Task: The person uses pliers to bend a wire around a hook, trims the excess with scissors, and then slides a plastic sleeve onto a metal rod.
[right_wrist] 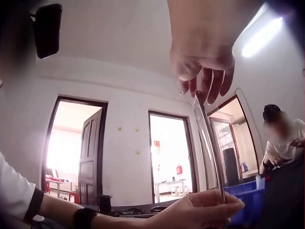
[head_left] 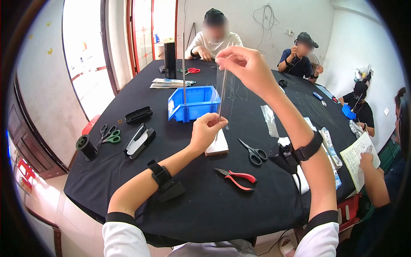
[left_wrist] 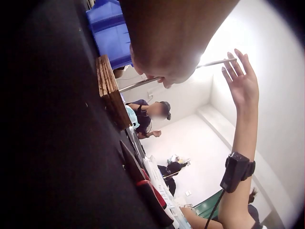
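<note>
Centrally, between the left and right edges of the table (head_left: pixel 192 218), we grip the metal rod (head_left: pixel 222 94) low down with the curled fingers of our left hand (head_left: pixel 204 136), above the wooden block (head_left: pixel 217 149). Our right hand (head_left: pixel 250 66), fingers partly bent, meets the rod's upper end, though we cannot tell whether it pinches; the red-handled pliers (head_left: pixel 239 174) lie nearer the near edge.

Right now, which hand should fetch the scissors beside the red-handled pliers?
Probably your right hand: the scissors lie on its side, while your left hand grips the metal rod low, near the wooden block.
</note>
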Demonstrator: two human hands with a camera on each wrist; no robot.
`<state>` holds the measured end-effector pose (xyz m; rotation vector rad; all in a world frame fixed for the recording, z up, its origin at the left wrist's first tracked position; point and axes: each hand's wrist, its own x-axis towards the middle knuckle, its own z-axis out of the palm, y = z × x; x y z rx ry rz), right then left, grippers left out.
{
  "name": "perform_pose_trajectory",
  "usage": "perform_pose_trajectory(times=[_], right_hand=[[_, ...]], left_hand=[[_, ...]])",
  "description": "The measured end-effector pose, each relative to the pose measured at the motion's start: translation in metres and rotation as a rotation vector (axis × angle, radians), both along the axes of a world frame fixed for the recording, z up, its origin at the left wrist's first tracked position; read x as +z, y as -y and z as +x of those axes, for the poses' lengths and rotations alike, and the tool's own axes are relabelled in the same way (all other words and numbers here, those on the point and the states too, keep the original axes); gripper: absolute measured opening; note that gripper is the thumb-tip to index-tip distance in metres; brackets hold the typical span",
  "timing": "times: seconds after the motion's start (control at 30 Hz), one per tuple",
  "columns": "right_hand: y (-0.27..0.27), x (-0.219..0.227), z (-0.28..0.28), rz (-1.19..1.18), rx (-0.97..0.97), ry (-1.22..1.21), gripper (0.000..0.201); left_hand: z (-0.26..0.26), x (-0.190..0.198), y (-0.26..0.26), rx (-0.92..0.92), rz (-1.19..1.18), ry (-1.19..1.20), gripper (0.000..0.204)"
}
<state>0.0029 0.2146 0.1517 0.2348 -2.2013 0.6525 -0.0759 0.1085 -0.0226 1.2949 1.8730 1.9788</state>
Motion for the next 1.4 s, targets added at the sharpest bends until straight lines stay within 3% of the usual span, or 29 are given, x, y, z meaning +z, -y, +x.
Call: perform_pose_trajectory(times=[0.1, 0.2, 0.7, 0.9, 1.0, 1.4], right_hand=[[-0.009, 0.001, 0.000, -0.084, 0.060, -0.068, 0.018], [-0.017, 0.004, 0.009, -0.100, 0.085, 0.011, 0.018], [-0.019, -0.004, 0.013, -0.054, 0.006, 0.016, 0.012], [-0.013, 0.009, 0.019, 0.099, -0.041, 0.137, 0.014], [-0.017, 0.010, 0.016, 0.099, 0.035, 0.121, 0.013], [-0.015, 0.015, 0.014, 0.189, -0.082, 0.134, 0.013]], left_hand=[[-0.002, -0.001, -0.001, -0.027, 0.011, 0.010, 0.014], [0.000, 0.004, 0.002, -0.045, -0.044, 0.035, 0.011], [0.000, 0.007, 0.005, -0.053, -0.090, 0.035, 0.010], [-0.006, 0.001, 0.001, -0.080, -0.048, 0.024, 0.014], [-0.005, 0.003, 0.002, -0.089, -0.101, 0.034, 0.010], [-0.001, 0.005, 0.006, -0.092, -0.145, 0.012, 0.012]])
